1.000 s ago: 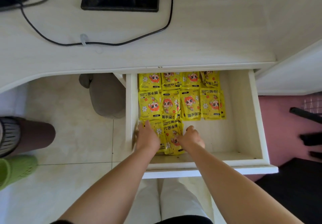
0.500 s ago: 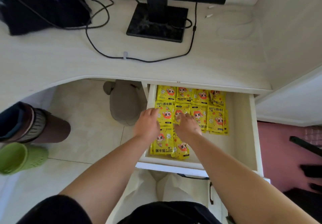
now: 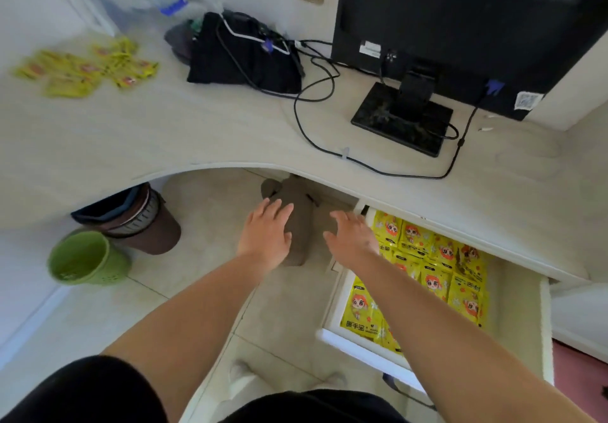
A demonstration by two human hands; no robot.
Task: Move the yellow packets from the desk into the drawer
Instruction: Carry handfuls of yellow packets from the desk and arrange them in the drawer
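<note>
left hand (image 3: 266,235): palm down, fingers straight and slightly spread, holds nothing. it hangs over the floor, in front of a grey soft object (image 3: 301,225) lying under the desk (image 3: 164,133).
right hand (image 3: 352,238): palm down, fingers spread, holds nothing. it sits just right of the left hand, the two apart with the grey object showing between them.
open drawer (image 3: 362,343): its left wall is just beside the right hand's outer edge; cannot tell if they touch.
stowed yellow packets (image 3: 437,258): flat in rows inside the drawer, immediately right of the right hand and along that forearm.
loose yellow packets (image 3: 85,67): blurred, scattered on the desk well beyond and left of the left hand, far from both hands.
black bag (image 3: 243,57): on the desk straight beyond the left hand.
monitor (image 3: 460,21) on its stand, black cable (image 3: 297,123): beyond the right hand.
green bin (image 3: 82,258) and brown bin (image 3: 141,222): on the floor left of the left hand.
</note>
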